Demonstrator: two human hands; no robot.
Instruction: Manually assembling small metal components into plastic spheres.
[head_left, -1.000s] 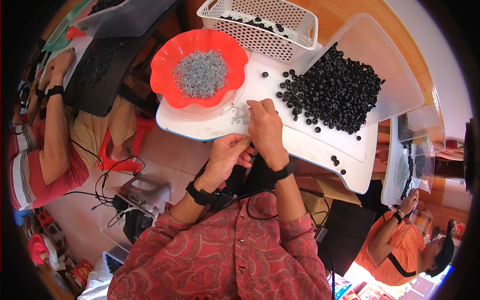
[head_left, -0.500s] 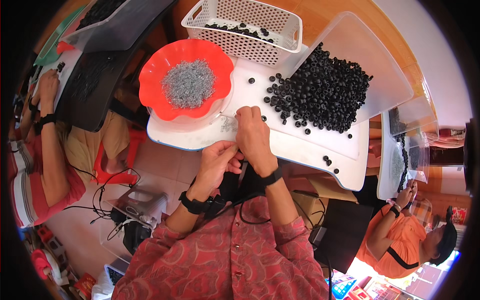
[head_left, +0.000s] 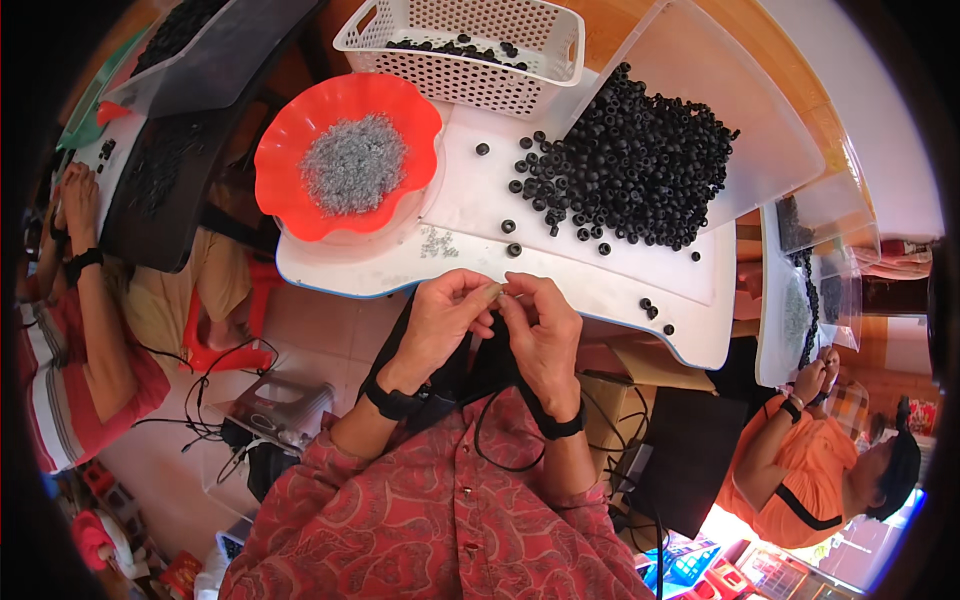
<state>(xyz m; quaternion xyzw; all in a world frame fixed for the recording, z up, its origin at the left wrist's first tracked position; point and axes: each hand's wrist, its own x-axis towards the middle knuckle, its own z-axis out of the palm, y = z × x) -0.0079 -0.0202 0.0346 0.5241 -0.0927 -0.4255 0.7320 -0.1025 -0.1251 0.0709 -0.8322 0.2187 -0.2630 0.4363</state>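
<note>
Just off the table's near edge, my left hand (head_left: 445,322) and my right hand (head_left: 546,335) meet with their fingertips pinched together. Whatever they hold between them is too small to make out. Beyond them on the white table (head_left: 345,272) lie a few loose black ring-shaped pieces (head_left: 514,250) and a thin scatter of small clear bits (head_left: 436,241). A large heap of the same black pieces (head_left: 650,165) spills out of a translucent bin (head_left: 745,110). To the left, a red wavy-rimmed bowl (head_left: 277,185) holds many small greyish clear pieces (head_left: 352,165).
A white perforated basket (head_left: 450,85) with some black pieces stands at the back. On the left, another person's hands (head_left: 80,195) work beside a black tray (head_left: 160,190). A person in orange (head_left: 800,470) sits at the right. Cables (head_left: 205,400) hang below left.
My right hand has come back from over the table to meet my left fingertips. My left hand has shifted slightly right. The view has moved a little.
</note>
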